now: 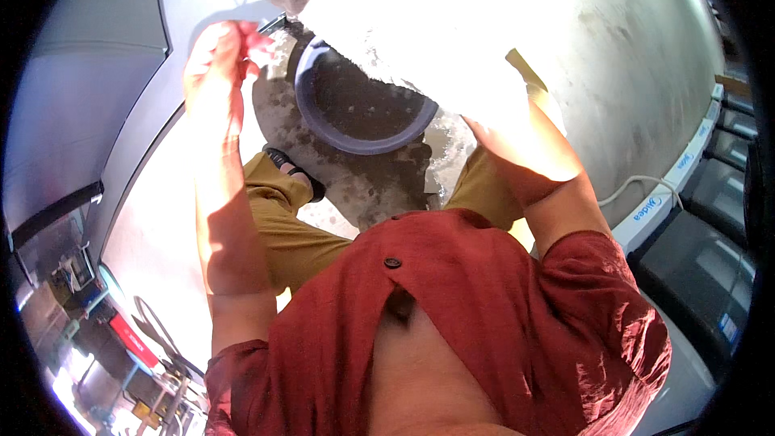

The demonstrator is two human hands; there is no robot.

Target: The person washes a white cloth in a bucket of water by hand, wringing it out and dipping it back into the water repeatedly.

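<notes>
My left hand (pixel 224 51) is raised at the upper left, its fingers bent; glare hides whether anything is between them. A bright white sheet-like thing (pixel 412 18), badly overexposed, spans the top middle and covers part of a round blue-grey basin (pixel 363 146). Dark liquid shows in the basin, which stands on a wet floor between my feet. My right forearm reaches up to the white thing's lower right side, where the right hand is lost in glare.
Grey-white panels (pixel 133 85) rise at the left. Along the right runs a row of dark-fronted appliances (pixel 696 260) with white edges marked Midea, and a pale hose (pixel 636 180) near them. Tools and a red object (pixel 134 339) lie at the lower left. My sandalled foot (pixel 296 172) is beside the basin.
</notes>
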